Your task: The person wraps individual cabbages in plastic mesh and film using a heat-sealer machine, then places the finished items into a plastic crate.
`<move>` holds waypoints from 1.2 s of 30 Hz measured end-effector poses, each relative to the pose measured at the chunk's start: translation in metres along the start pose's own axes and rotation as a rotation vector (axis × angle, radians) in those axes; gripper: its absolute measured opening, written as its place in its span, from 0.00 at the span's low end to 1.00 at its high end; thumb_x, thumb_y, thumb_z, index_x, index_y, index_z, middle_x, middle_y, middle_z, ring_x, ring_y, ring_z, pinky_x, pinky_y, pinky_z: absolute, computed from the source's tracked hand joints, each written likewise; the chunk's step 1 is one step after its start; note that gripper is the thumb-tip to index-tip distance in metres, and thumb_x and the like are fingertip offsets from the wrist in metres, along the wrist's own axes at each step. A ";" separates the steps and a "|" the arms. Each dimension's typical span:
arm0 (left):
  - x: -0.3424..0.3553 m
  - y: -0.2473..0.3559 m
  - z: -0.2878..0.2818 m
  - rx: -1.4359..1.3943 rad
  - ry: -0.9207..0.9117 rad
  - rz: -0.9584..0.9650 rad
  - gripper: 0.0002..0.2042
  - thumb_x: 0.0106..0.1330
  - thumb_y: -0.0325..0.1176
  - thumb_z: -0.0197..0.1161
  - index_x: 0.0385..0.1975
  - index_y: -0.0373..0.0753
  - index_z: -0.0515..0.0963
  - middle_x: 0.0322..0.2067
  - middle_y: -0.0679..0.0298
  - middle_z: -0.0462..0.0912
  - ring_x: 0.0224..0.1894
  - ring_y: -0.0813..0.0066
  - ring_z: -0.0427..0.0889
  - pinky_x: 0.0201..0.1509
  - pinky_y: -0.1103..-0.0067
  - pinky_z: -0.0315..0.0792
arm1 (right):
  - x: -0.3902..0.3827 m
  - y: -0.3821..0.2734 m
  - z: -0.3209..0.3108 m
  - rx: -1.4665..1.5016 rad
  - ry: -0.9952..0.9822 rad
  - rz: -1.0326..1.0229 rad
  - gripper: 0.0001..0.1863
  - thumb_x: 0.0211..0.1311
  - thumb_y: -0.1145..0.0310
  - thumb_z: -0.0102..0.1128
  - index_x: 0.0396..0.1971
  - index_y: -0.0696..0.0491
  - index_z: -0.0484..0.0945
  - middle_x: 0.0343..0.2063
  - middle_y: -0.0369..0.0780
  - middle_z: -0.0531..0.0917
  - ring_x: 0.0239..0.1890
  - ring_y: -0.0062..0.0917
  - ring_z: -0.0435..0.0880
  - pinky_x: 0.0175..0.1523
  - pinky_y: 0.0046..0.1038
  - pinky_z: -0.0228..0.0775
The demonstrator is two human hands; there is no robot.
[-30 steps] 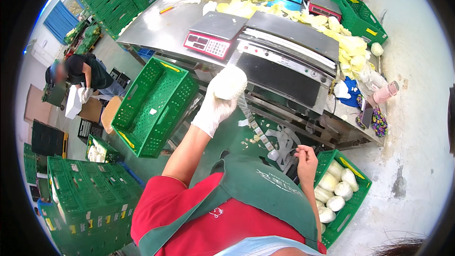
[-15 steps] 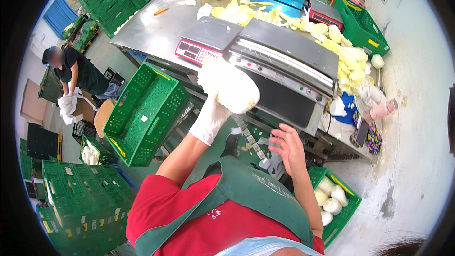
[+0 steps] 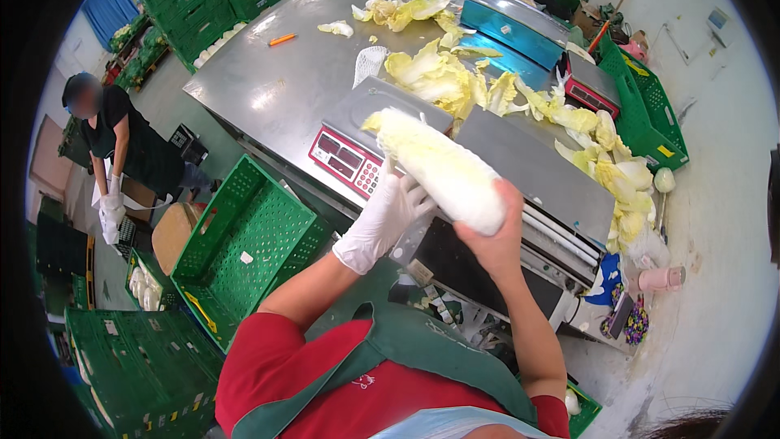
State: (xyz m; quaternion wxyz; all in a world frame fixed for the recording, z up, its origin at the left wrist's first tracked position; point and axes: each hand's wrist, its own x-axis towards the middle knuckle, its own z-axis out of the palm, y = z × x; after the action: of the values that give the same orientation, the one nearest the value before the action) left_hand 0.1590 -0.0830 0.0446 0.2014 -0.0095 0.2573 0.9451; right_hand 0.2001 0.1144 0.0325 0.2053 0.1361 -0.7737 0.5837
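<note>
A long, pale napa cabbage [image 3: 439, 164] is held tilted across in front of me, its yellowish leafy tip to the left and its white base to the right. My left hand [image 3: 383, 218], in a white glove, has its thumb and fingers against the underside near the leafy end. Bare, my right hand [image 3: 497, 236] is wrapped round the base end. Just beyond the leafy tip is a red and grey digital scale [image 3: 349, 158]. Below and right of the cabbage lies a wrapping machine with a grey top [image 3: 540, 175] and a dark front plate, partly hidden by my right arm.
Trimmed yellow leaves [image 3: 435, 77] litter the steel table [image 3: 268, 73], where an orange pen-like object [image 3: 282, 40] lies. An open green crate [image 3: 244, 244] stands at left, stacked crates [image 3: 146, 366] behind it. Another person [image 3: 130, 138] works farther left. A second scale [image 3: 589, 85] sits at far right.
My right hand has risen from beside my body and taken hold of the cabbage's base. The cabbage now lies lengthwise between both hands, farther right. The view has shifted.
</note>
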 end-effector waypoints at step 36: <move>0.149 0.254 -0.150 0.996 0.859 0.446 0.35 0.58 0.55 0.68 0.53 0.29 0.74 0.44 0.57 0.78 0.44 0.68 0.77 0.47 0.68 0.70 | -0.038 0.017 -0.133 -0.744 0.158 0.151 0.21 0.63 0.75 0.54 0.56 0.58 0.70 0.61 0.49 0.68 0.60 0.39 0.71 0.55 0.36 0.74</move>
State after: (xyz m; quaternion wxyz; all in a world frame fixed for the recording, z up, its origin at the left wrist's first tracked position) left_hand -0.0885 -0.3006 0.0187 -0.1371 -0.2362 0.7130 0.6458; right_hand 0.2471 0.2459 0.0311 0.2563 -0.0503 -0.9222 0.2853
